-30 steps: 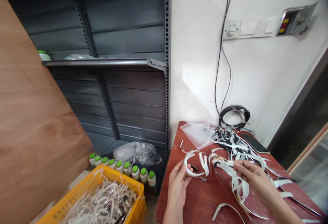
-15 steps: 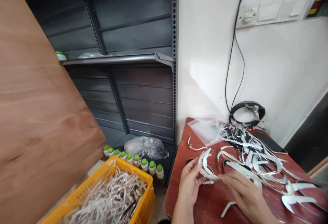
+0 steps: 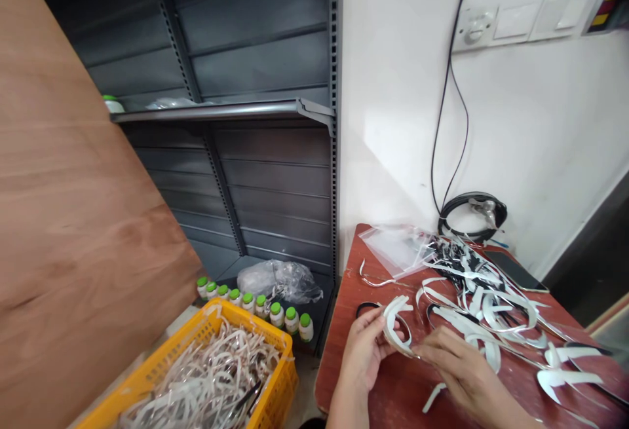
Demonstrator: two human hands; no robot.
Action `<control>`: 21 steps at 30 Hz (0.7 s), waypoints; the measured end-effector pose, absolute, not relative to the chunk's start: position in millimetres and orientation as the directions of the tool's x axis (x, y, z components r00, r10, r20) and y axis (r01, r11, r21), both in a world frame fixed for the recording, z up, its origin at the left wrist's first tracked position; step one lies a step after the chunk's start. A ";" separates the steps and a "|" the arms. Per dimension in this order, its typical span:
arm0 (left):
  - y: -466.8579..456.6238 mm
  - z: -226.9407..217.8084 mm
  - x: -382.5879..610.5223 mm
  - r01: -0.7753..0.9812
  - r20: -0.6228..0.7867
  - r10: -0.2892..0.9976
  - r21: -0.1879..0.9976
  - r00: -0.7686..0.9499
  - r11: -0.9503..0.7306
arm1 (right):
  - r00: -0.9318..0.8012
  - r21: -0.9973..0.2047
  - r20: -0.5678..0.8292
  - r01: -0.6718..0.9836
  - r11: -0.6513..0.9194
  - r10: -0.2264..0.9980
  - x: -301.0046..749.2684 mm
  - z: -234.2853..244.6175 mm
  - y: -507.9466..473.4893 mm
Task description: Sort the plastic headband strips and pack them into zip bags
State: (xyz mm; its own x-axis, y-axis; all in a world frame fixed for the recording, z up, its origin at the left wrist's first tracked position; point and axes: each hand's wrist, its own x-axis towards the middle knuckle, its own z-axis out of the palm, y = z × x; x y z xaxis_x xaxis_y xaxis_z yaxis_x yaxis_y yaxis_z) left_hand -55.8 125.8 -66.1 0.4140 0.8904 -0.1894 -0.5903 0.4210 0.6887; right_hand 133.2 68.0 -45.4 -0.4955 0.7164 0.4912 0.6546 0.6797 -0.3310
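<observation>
My left hand (image 3: 364, 350) is closed on a curved white strip (image 3: 393, 327) above the near left part of the red-brown table (image 3: 393, 390). My right hand (image 3: 455, 367) pinches the lower end of the same strip. A tangled pile of white and black curved strips (image 3: 476, 291) lies just beyond both hands on the table. One loose white strip (image 3: 435, 396) rests by my right hand.
A clear plastic bag (image 3: 398, 249), a phone (image 3: 515, 270) and a coiled black cable (image 3: 472, 213) lie at the table's back. On the floor to the left stands a yellow crate (image 3: 275, 376) full of pale strips, beside green-capped bottles (image 3: 255, 301), a grey shelf unit (image 3: 236, 111) and a leaning wooden board (image 3: 73, 219).
My right hand left the pile and came over to the strip in my left hand. The view shifted left and then steadied.
</observation>
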 end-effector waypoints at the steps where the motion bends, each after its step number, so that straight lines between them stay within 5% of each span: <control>1: 125.6 -66.9 -55.4 -0.584 -0.194 0.888 0.691 0.417 0.425 | -0.497 -0.337 0.479 0.656 0.675 0.723 132.0 -43.5 67.4; 11: 127.3 -59.9 -69.0 -0.570 -0.115 0.903 0.741 0.413 0.355 | -0.475 -0.391 0.360 0.705 0.592 0.803 126.3 -34.4 65.6; 17: 141.8 -57.9 -95.8 -0.667 -0.217 0.972 0.713 0.085 0.217 | -0.200 -0.398 0.374 0.847 0.351 0.906 142.3 -61.4 79.3; 21: 146.8 -56.0 -102.7 -0.703 -0.279 0.959 0.691 -0.049 0.165 | -0.278 -0.354 0.303 0.855 0.379 0.911 132.3 -72.3 86.6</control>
State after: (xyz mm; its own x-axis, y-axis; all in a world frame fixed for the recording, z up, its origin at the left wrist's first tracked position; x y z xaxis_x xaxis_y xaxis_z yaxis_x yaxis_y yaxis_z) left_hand -102.7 146.8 -56.0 -0.0490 0.9591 -0.2788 -0.7033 0.1651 0.6915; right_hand 132.3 86.6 -72.3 -0.2782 0.9114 0.3031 0.8552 0.3787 -0.3539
